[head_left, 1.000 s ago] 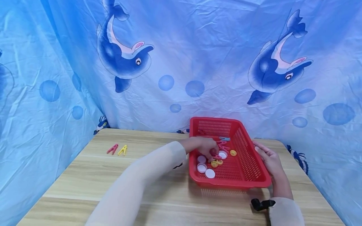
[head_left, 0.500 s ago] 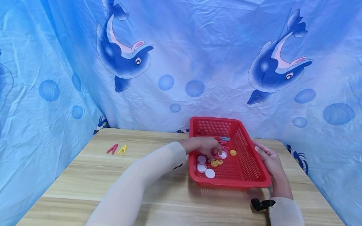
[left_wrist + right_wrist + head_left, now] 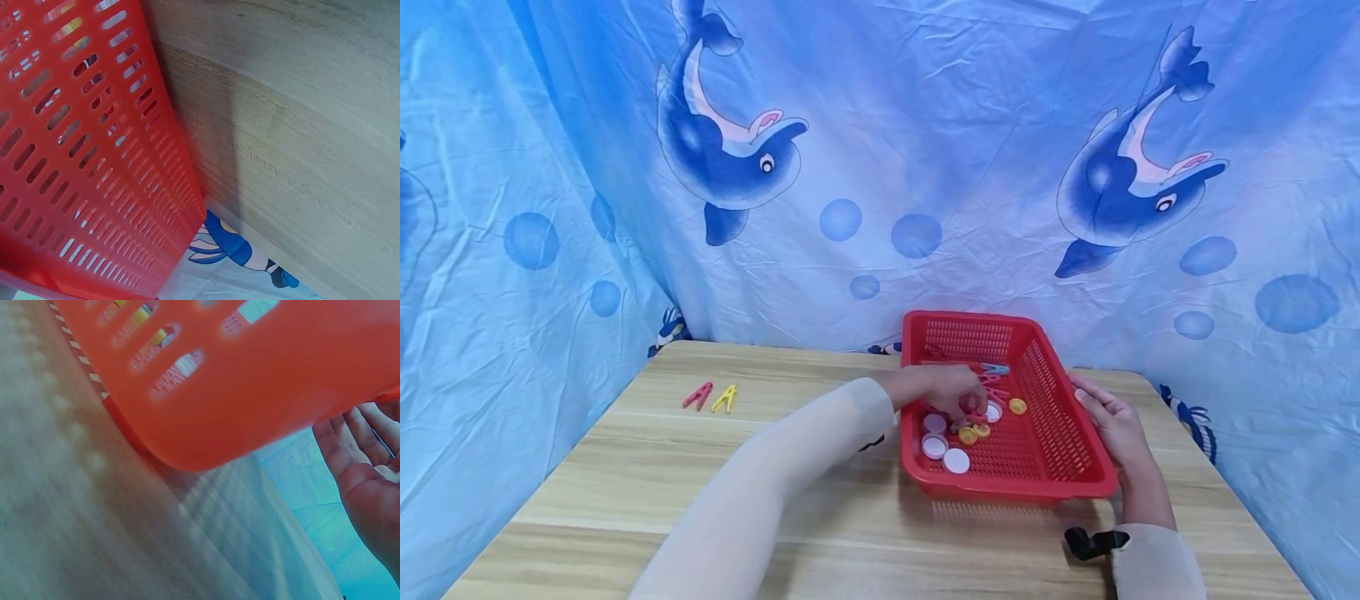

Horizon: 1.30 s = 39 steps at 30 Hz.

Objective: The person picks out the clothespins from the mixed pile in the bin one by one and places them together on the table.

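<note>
Fingers bent, grip unclear, left hand (image 3: 953,390) dips into a red rectangular plastic basket (image 3: 1009,486), long axis running front-to-back, with flat white discs (image 3: 956,460) inside.

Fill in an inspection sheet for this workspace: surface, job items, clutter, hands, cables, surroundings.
Surface: wood-grain table, matte look.
Job items: red basket on the table, holding pale discs, yellow discs, pink clips and a blue clip.
Clutter: loose red-pink clip and yellow clip, left of the basket, apart from it.
Hands: left hand inside the basket, fingertips down among the small pieces, grip unclear; right hand grips the basket's right rim.
Cables: nothing seen.
Surroundings: blue dolphin-print curtain behind the table and at its sides.
</note>
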{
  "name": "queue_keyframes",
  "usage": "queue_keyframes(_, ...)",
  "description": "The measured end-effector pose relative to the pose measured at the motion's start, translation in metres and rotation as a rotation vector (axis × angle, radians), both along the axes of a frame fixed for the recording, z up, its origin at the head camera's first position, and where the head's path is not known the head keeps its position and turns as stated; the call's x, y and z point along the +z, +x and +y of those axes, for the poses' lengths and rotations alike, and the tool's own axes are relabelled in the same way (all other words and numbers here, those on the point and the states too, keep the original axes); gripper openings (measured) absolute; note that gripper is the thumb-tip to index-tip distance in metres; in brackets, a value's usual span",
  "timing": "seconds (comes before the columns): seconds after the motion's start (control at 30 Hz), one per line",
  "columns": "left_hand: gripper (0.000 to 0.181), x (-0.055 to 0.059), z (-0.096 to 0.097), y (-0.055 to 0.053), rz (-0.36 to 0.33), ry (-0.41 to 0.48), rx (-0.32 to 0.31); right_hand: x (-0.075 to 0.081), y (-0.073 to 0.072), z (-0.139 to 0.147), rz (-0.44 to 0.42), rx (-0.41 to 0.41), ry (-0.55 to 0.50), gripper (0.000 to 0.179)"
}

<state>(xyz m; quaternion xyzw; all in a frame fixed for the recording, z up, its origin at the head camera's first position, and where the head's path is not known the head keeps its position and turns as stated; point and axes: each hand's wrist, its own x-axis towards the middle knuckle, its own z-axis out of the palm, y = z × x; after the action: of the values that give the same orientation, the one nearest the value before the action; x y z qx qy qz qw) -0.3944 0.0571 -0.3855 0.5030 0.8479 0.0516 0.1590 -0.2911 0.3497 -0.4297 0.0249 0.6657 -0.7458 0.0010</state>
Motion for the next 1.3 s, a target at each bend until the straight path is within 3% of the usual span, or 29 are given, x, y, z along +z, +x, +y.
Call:
queue_keyframes(0.27, 0.033, 0.001, 0.001, -0.001, 0.037, 0.044, 0.009, 0.0, 0.001, 0.0, -0.005, 0.0, 0.014, 0.07)
queue_keyframes(0.47, 0.034, 0.004, 0.001, 0.0, 0.011, 0.11, 0.089, 0.0, 0.001, 0.0, 0.003, -0.002, 0.021, 0.07)
queue_keyframes(0.57, 0.033, 0.009, 0.0, 0.001, 0.011, 0.149, 0.12, 0.001, 0.002, 0.0, -0.004, -0.007, 0.024, 0.072)
queue_keyframes(0.8, 0.035, 0.022, -0.009, 0.002, 0.059, 0.199, 0.125, 0.0, 0.002, 0.0, 0.0, -0.004, 0.027, 0.07)
queue_keyframes(1.03, 0.033, 0.033, -0.022, 0.003, 0.095, 0.226, 0.2, 0.0, 0.001, 0.0, 0.007, -0.002, 0.028, 0.069)
queue_keyframes(1.3, 0.032, 0.047, -0.043, 0.001, 0.152, 0.269, 0.219, -0.002, 0.001, 0.0, 0.022, -0.004, 0.04, 0.07)
